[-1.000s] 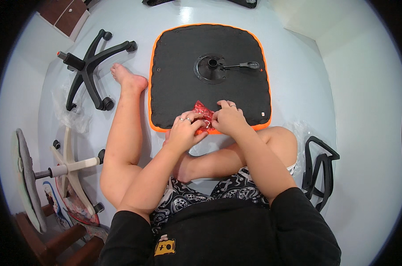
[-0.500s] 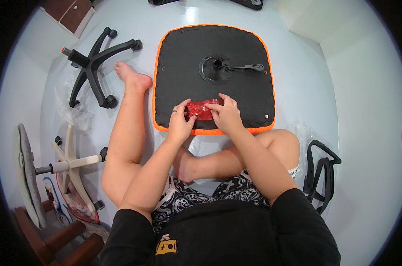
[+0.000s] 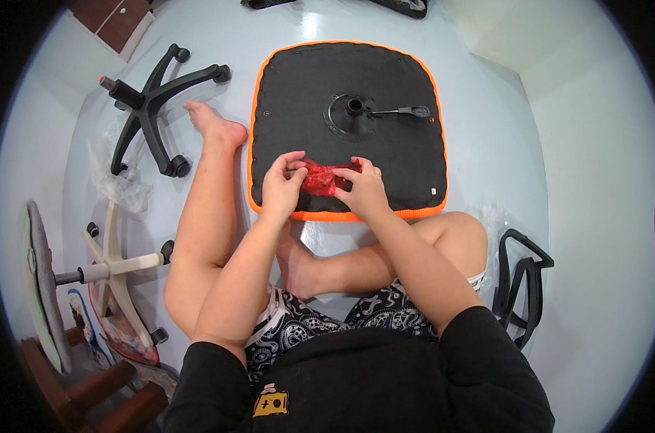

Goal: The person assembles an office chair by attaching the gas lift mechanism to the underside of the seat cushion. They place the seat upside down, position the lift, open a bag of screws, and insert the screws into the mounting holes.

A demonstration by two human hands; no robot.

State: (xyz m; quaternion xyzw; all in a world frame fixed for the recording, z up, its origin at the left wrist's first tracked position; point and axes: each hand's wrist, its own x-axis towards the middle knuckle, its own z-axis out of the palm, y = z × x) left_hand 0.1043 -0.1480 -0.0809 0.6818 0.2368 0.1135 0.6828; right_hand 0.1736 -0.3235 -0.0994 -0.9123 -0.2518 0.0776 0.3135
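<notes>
Between my two hands is a shiny red plastic packet [image 3: 318, 180], crumpled and held over the near part of an upturned chair seat [image 3: 291, 94]. My left hand [image 3: 282, 182] pinches the packet's left end. On its right end, the fingers of my right hand [image 3: 365, 187] are closed. What the packet contains is too small to make out. The seat has a black underside and an orange rim. At its middle sits a round black mechanism [image 3: 351, 115], with a lever [image 3: 413, 111] reaching out to the right.
A black five-legged chair base [image 3: 151, 101] with casters lies at the far left, near clear plastic wrapping [image 3: 122, 177]. Nearer on the left is a small chair with a pale base [image 3: 114, 268]. A black armrest [image 3: 522, 281] lies by my right knee.
My left hand has shifted a little left and up. The packet, spread flatter before, is now crumpled and stretched between my hands.
</notes>
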